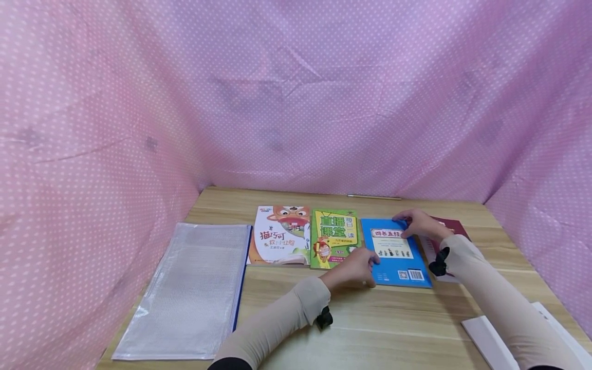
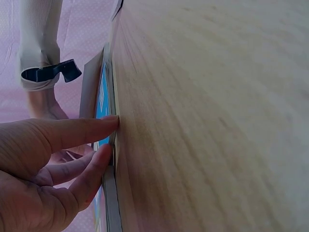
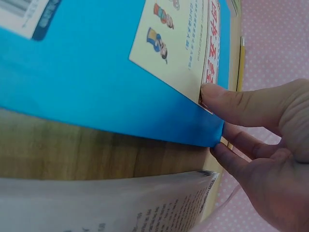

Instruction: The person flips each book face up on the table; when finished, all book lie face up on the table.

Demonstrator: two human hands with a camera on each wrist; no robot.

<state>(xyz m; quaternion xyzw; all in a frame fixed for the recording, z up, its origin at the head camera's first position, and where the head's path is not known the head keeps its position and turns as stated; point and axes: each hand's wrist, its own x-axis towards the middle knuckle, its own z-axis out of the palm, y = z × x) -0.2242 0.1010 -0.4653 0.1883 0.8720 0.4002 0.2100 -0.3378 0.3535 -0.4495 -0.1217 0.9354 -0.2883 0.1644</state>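
A blue book (image 1: 393, 272) with a cream title panel and a barcode lies flat on the table. My right hand (image 1: 420, 226) grips its far right corner. In the right wrist view, the thumb (image 3: 222, 99) presses on the cover while the other fingers meet the edge. At the near left corner, my left hand (image 1: 353, 267) holds the same book. The left wrist view shows its thumb (image 2: 99, 129) and fingertips at the book's edge. Beside it on the left lies a green book (image 1: 333, 231); a dark red book (image 1: 455, 226) sits to the right, partly behind my right hand.
A white book with a cartoon fox-like figure (image 1: 273, 246) lies left of the green one. Further left is a clear zip pouch (image 1: 189, 288) with a blue edge. A pencil (image 1: 374, 197) lies at the back. White objects (image 1: 490, 339) sit under the right forearm.
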